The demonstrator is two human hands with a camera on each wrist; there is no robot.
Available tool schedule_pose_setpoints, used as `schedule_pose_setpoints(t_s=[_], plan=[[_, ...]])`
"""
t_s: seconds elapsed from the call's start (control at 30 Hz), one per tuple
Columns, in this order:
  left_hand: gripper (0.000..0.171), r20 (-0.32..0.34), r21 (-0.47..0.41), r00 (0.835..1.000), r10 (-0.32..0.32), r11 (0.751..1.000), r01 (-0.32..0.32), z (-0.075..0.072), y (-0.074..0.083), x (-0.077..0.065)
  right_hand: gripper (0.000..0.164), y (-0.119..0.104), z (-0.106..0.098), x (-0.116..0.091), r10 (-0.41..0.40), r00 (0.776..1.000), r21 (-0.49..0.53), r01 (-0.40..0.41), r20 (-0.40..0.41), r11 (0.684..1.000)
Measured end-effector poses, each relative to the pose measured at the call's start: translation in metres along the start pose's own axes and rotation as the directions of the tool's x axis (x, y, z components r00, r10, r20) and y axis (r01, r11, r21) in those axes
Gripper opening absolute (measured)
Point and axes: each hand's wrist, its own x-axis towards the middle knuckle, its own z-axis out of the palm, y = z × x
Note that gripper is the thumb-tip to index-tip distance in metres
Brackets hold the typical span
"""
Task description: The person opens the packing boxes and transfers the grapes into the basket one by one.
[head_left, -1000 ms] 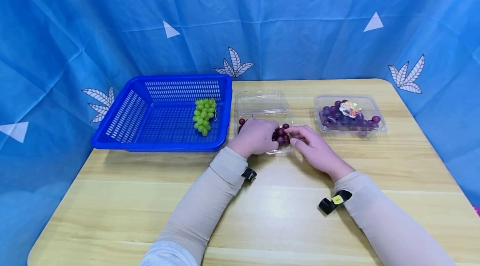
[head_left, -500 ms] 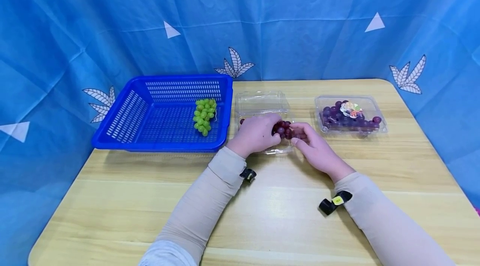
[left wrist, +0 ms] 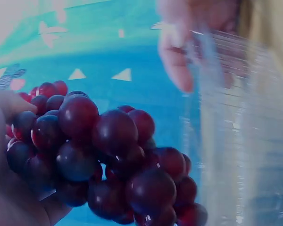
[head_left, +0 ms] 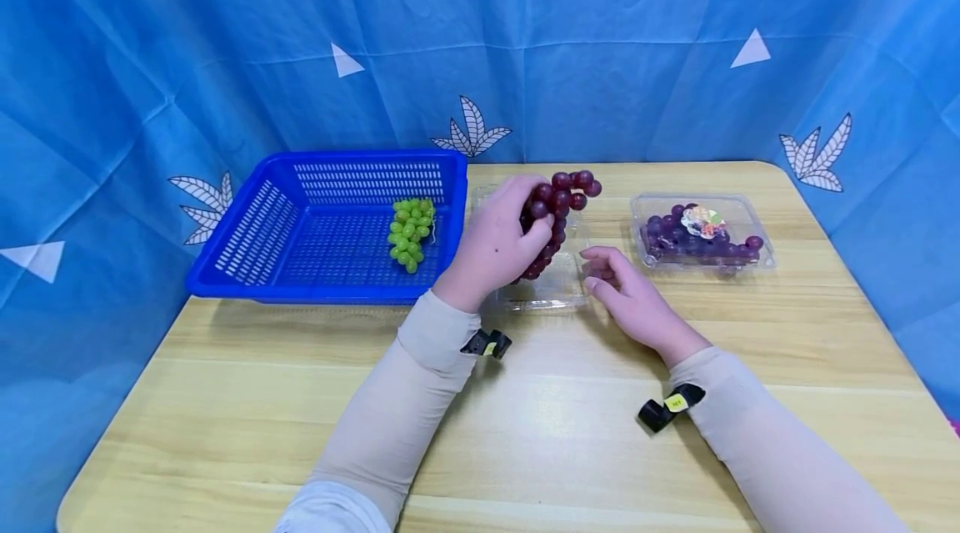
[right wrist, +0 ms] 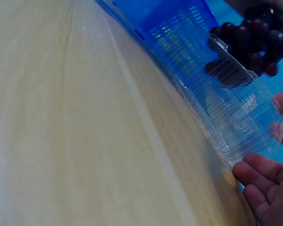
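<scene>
Table (head_left: 570, 433) with a blue basket (head_left: 326, 294) and, just beside it, an open clear box (head_left: 551, 302).
The right hand (head_left: 632, 297), fingers loosely bent, touches the box's side; the left hand (head_left: 491, 243) grasps a bunch of dark grapes (head_left: 559, 201), held above the box.

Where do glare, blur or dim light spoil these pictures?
Head: pale glare on the table, the rest fairly crisp; left wrist: top-left corner washed out, right hand and open box blurred, held grapes clearer; right wrist: soft overall, held grapes dark.
</scene>
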Motion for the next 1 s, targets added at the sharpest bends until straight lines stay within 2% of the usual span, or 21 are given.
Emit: schedule_pose_setpoints(t_s=[0.1, 0.23, 0.4, 0.53, 0.63, 0.73, 0.83, 0.87, 1.0], plan=[[0.032, -0.077, -0.132, 0.997, 0.002, 0.991, -0.012, -0.011, 0.004, 0.000, 0.040, -0.012, -0.001, -0.002, 0.009, 1.000, -0.001, -0.009, 0.002, 1.000], [0.029, -0.136, -0.320, 0.991, -0.016, 0.947, -0.028, -0.026, 0.009, -0.001, 0.039, -0.033, -0.004, -0.007, 0.032, 0.999, -0.004, -0.032, 0.016, 0.999], [0.027, -0.196, -0.439, 0.980, -0.035, 0.897, -0.055, -0.049, 0.026, -0.005, 0.039, -0.039, -0.005, -0.009, 0.044, 0.999, 0.003, -0.044, 0.023, 0.999], [0.028, -0.244, -0.551, 0.962, -0.124, 0.834, -0.032, -0.064, 0.022, -0.005, 0.039, -0.039, -0.004, -0.009, 0.049, 0.998, 0.007, -0.049, 0.027, 0.999], [0.031, -0.275, -0.620, 0.936, -0.218, 0.784, 0.001, -0.076, 0.013, -0.006, 0.040, -0.036, -0.004, -0.008, 0.047, 0.998, 0.003, -0.047, 0.032, 0.999], [0.036, -0.299, -0.638, 0.910, -0.286, 0.769, 0.031, -0.089, 0.004, -0.009, 0.040, -0.023, -0.003, -0.005, 0.051, 0.998, 0.005, -0.051, 0.031, 0.999], [0.037, -0.325, -0.626, 0.885, -0.332, 0.777, 0.062, -0.104, -0.002, -0.012, 0.039, -0.009, -0.003, -0.002, 0.052, 0.998, 0.003, -0.052, 0.025, 0.999], [0.037, -0.337, -0.619, 0.877, -0.343, 0.782, 0.068, -0.108, -0.004, -0.013, 0.039, -0.005, -0.002, -0.001, 0.053, 0.998, 0.006, -0.054, 0.021, 0.999], [0.038, -0.380, -0.549, 0.850, -0.365, 0.829, 0.110, -0.123, -0.017, -0.018, 0.038, 0.000, 0.000, -0.001, 0.036, 0.999, 0.011, -0.037, 0.008, 0.999]])
